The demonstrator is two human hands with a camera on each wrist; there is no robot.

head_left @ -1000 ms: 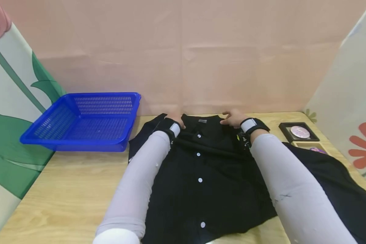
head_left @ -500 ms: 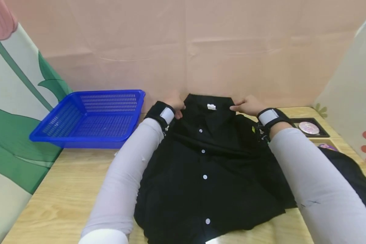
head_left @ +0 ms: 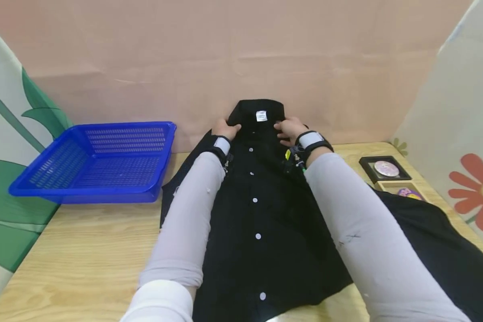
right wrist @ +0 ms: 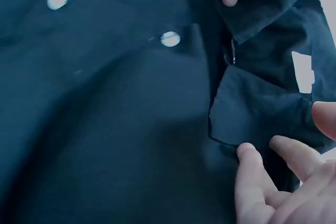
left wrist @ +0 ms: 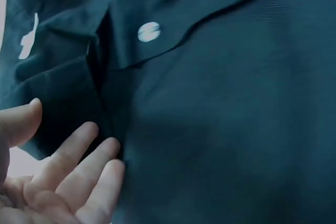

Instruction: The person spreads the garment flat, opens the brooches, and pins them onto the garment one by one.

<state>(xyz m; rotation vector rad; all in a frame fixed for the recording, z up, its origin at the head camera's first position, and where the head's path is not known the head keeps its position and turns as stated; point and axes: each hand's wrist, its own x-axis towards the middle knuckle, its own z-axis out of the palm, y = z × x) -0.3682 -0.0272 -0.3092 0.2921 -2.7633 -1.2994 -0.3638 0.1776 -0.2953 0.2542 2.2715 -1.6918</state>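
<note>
A black button-up shirt (head_left: 281,223) lies spread face up on the wooden table, white buttons down its front. Its collar (head_left: 247,109) is raised toward the back wall, and a white label (head_left: 261,116) shows inside it. My left hand (head_left: 225,129) holds the collar's left side. In the left wrist view, the thumb (left wrist: 26,121) lies on the collar and the fingers spread along its edge. On the other side, my right hand (head_left: 290,129) holds the collar between thumb and fingers; in the right wrist view, the fingertips (right wrist: 247,153) meet the collar's lower edge.
A blue plastic basket (head_left: 80,192) stands at the back left of the table (head_left: 84,250). At the right are a black box (head_left: 402,173) with a round pink disc and a light wooden box (head_left: 380,184). A sleeve (head_left: 422,223) spreads to the right.
Both hands have lifted the collar up and away toward the back wall, straightening the shirt's front. The hands have also come closer together than half a second ago.
</note>
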